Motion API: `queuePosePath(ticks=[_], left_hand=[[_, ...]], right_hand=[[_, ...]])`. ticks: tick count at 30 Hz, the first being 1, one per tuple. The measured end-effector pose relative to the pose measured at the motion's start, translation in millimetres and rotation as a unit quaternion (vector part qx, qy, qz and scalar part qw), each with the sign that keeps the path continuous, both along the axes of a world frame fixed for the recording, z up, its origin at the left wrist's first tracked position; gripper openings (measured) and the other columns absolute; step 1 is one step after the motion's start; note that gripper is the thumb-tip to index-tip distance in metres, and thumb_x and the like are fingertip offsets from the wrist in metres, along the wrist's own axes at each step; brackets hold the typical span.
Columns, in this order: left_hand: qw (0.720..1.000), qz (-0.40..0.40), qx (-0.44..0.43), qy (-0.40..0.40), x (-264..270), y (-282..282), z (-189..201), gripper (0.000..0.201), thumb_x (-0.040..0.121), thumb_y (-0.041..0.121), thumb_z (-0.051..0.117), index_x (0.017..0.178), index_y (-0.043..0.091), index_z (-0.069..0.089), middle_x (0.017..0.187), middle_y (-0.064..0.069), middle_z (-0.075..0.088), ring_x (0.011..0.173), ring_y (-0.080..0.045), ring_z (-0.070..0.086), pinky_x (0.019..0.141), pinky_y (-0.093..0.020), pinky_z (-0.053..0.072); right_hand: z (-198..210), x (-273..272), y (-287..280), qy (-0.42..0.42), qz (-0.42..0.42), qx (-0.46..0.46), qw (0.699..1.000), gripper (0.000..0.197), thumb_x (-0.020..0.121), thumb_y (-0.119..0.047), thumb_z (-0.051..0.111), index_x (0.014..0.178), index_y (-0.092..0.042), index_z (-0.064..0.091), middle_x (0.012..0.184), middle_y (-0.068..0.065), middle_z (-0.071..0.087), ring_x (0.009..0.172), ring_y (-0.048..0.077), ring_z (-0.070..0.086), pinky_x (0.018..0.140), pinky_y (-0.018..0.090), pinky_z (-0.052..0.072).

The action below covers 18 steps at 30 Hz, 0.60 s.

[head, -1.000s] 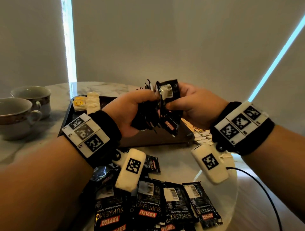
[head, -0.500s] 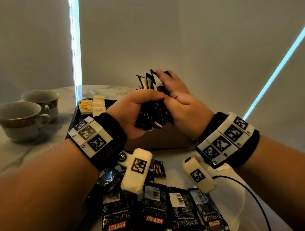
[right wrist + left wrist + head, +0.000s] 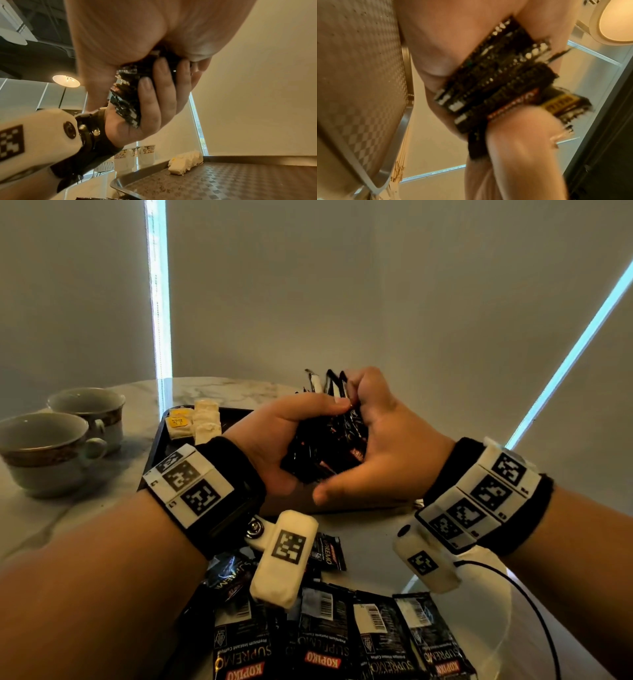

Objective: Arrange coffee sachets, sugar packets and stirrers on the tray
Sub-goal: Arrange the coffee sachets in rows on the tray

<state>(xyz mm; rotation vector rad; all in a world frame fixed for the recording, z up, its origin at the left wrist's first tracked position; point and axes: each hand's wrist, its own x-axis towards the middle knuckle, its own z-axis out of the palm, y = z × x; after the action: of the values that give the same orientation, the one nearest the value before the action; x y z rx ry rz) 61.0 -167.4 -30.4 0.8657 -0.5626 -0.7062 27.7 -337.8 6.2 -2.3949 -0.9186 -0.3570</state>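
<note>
You are holding a bundle of coffee sachets (image 3: 325, 446) up above the tray (image 3: 156, 453), squeezed between both hands. The sachets are black and glossy, with red and white print, stacked face to face so their crimped edges are lining up in the left wrist view (image 3: 496, 86); a few top corners are sticking out above your fingers. Your left hand (image 3: 274, 440) is wrapping its fingers and thumb round the near side of the bundle. Your right hand (image 3: 383, 446) is curling round the far side, its fingers closing over the top edge and its thumb lying under the stack.

Half a second ago your right fingers were stretching out flat over the fanned tops of the sachets; now they are bending down into a fist on them, and the fan is looking tighter. Both hands are sitting slightly lower in the head view than before.

On the tray's far left corner, pale sugar packets (image 3: 205, 419) are lying in a small row beside a yellow-labelled one. More loose sachets (image 3: 329, 642) are lying on the marble desk (image 3: 68, 508) near you, beneath your wrists. Two cups (image 3: 51, 450) are standing on the desk left of the tray.
</note>
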Motion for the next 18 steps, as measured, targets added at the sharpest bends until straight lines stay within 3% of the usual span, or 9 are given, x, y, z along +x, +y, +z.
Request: queuePosePath(ticks=[2,4,6,9,11,12,13,15,18], left_hand=[[1.000,0.003,-0.023,-0.010,-1,-1,2,0.033,0.089,0.035,0.063,0.107,0.007,0.067,0.095,-0.012,0.068,0.088,-0.026,0.069,0.079,-0.035,0.054],[1.000,0.001,-0.026,-0.012,0,0,4,0.036,0.089,0.038,0.061,0.104,0.005,0.065,0.091,-0.013,0.069,0.083,-0.025,0.072,0.072,-0.033,0.060],[1.000,-0.004,-0.015,-0.018,-1,2,6,0.027,0.088,0.027,0.061,0.100,0.003,0.065,0.085,-0.014,0.070,0.077,-0.025,0.073,0.067,-0.033,0.062],[1.000,0.010,-0.004,-0.029,-4,1,7,0.021,0.088,0.015,0.049,0.097,0.004,0.064,0.079,-0.013,0.068,0.070,-0.023,0.071,0.064,-0.031,0.061],[0.999,0.029,0.021,-0.041,-5,0,5,0.023,0.088,0.016,0.046,0.098,0.005,0.063,0.080,-0.012,0.066,0.072,-0.023,0.066,0.067,-0.031,0.058],[0.997,0.039,0.043,-0.048,-6,-1,5,0.022,0.087,0.017,0.048,0.099,0.005,0.062,0.080,-0.012,0.064,0.073,-0.024,0.063,0.069,-0.033,0.056],[0.995,0.053,0.063,-0.053,-5,0,4,0.021,0.087,0.017,0.049,0.100,0.005,0.061,0.081,-0.012,0.062,0.073,-0.024,0.061,0.070,-0.034,0.054],[0.990,0.103,0.085,-0.050,-3,4,4,0.019,0.089,0.019,0.049,0.099,0.006,0.059,0.079,-0.011,0.062,0.073,-0.024,0.060,0.072,-0.034,0.050],[0.979,0.186,0.078,-0.034,5,16,7,0.024,0.097,0.020,0.042,0.090,0.007,0.060,0.075,-0.009,0.069,0.065,-0.020,0.067,0.063,-0.026,0.052]], right_hand=[[-2,1,4,0.013,0.009,0.019,1.000,0.081,0.061,-0.043,0.090,0.114,-0.015,0.035,0.107,0.008,0.056,0.096,0.018,0.066,0.070,0.040,0.060],[-5,1,10,-0.002,-0.005,0.013,1.000,0.075,0.065,-0.047,0.083,0.116,-0.018,0.036,0.107,0.003,0.058,0.097,0.016,0.066,0.073,0.042,0.059],[-6,1,14,-0.019,-0.017,-0.008,1.000,0.076,0.062,-0.060,0.079,0.113,-0.026,0.034,0.109,0.002,0.056,0.100,0.019,0.063,0.078,0.046,0.057],[-4,4,9,-0.002,-0.044,-0.021,0.999,0.091,0.056,-0.077,0.075,0.122,-0.031,0.033,0.131,0.000,0.045,0.122,0.015,0.050,0.100,0.047,0.048],[-4,3,7,0.066,-0.012,0.015,0.998,0.085,0.061,-0.084,0.068,0.126,-0.050,0.027,0.150,-0.003,0.031,0.142,0.010,0.030,0.118,0.043,0.033],[-5,2,7,0.091,-0.008,0.031,0.995,0.072,0.064,-0.088,0.061,0.117,-0.061,0.022,0.157,-0.003,0.023,0.149,0.011,0.019,0.122,0.043,0.025],[-6,0,6,0.104,-0.026,0.043,0.993,0.064,0.066,-0.089,0.056,0.112,-0.063,0.020,0.160,-0.002,0.017,0.150,0.010,0.014,0.121,0.040,0.023],[-2,-11,-2,0.108,-0.091,0.027,0.990,0.061,0.072,-0.080,0.053,0.114,-0.050,0.021,0.151,0.001,0.022,0.136,0.003,0.028,0.108,0.026,0.033],[11,-50,-24,0.186,-0.140,-0.160,0.959,0.061,0.076,-0.079,0.052,0.124,-0.045,0.034,0.124,-0.013,0.046,0.109,0.003,0.051,0.095,0.033,0.050]])
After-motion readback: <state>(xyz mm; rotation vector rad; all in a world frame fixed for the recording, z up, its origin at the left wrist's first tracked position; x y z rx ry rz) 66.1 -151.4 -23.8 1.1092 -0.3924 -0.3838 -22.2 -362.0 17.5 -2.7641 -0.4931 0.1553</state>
